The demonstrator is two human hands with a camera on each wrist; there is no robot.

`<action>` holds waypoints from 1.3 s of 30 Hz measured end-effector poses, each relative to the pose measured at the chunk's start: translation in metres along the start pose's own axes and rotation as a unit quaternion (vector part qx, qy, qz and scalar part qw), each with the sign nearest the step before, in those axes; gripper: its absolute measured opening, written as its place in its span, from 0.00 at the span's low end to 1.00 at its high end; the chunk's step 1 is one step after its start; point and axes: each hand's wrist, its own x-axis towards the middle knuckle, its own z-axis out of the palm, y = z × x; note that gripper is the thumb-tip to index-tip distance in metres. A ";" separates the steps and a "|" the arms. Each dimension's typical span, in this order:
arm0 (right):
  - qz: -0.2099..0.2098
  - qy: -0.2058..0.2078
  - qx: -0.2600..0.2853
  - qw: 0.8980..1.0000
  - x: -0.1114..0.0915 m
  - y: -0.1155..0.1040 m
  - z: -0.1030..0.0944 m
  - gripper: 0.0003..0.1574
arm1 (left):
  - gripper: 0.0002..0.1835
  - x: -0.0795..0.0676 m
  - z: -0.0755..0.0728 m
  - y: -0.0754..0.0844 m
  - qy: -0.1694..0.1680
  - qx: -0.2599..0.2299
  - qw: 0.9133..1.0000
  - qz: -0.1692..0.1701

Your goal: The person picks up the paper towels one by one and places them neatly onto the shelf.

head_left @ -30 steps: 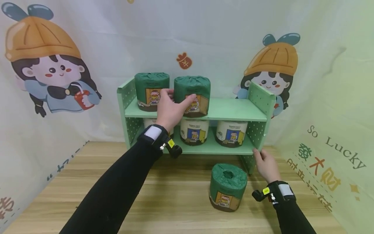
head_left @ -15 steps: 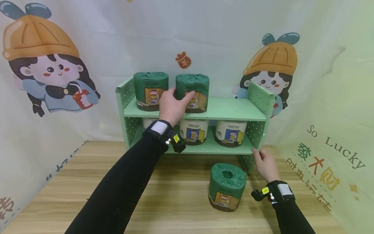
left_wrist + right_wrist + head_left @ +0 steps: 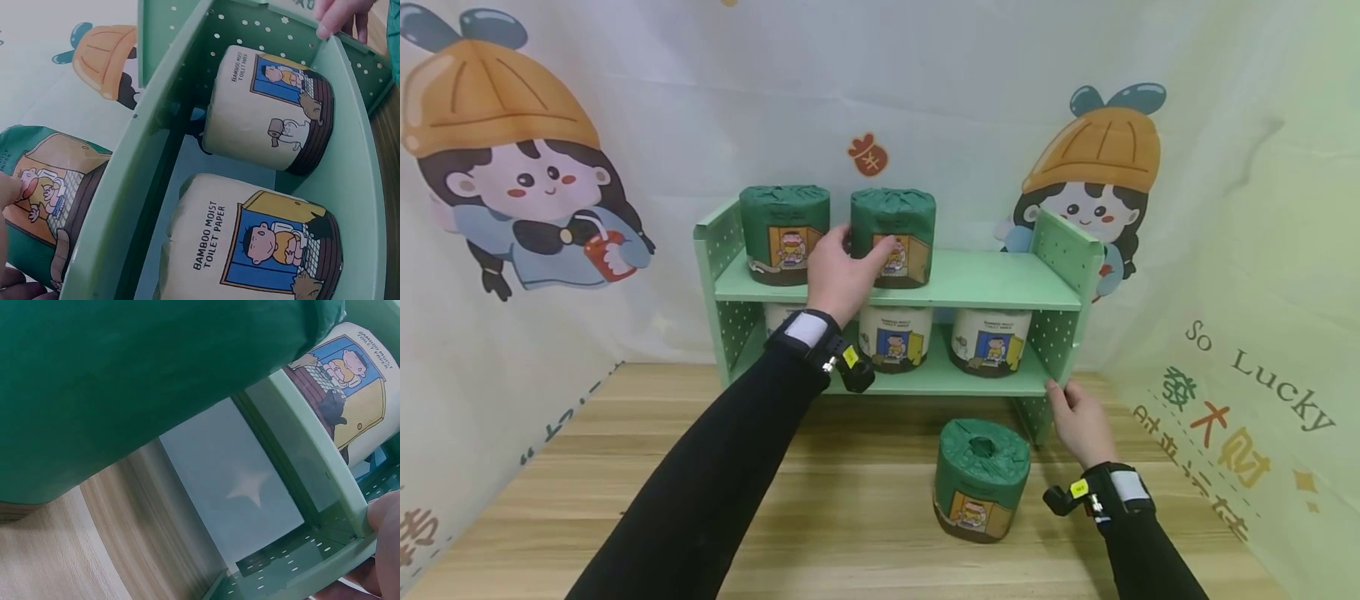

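My left hand (image 3: 842, 271) holds a green-wrapped toilet paper roll (image 3: 910, 217) upright on the top board of the light green shelf (image 3: 1007, 279). The thumb lies across its printed front; the fingers are at its left side. A second green roll (image 3: 778, 212) stands to its left, close to my hand. At the shelf's lower right corner, my right hand (image 3: 1082, 425) grips the edge of the side panel, thumb in front, as the right wrist view also shows. In front of the shelf, a third green roll (image 3: 983, 475) stands on the table.
On the lower board stand a left cream roll (image 3: 781, 315), partly hidden by my wrist, a middle cream roll (image 3: 250, 237) and a right cream roll (image 3: 269, 112). The perforated side panels (image 3: 1067, 258) rise at both ends. Behind hangs a printed cloth (image 3: 970, 83); below is the wooden table (image 3: 850, 517).
Over the last second the held green roll has gone slightly back and up, to sit level with its neighbour on the top board. My right hand has kept its place on the shelf.
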 end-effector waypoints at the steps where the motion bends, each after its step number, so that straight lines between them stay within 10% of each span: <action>1: 0.000 -0.001 0.001 1.000 0.000 0.000 0.000 0.29 | 0.43 -0.001 -0.001 -0.001 -0.001 -0.007 1.000 0.002; 20: -0.018 0.001 0.010 1.000 0.000 -0.002 -0.001 0.29 | 0.34 -0.045 -0.025 0.002 -0.027 -0.154 0.986 0.065; 39: -0.005 -0.008 0.008 1.000 -0.001 0.001 -0.001 0.32 | 0.24 -0.125 0.007 -0.032 -0.138 -0.257 0.955 0.055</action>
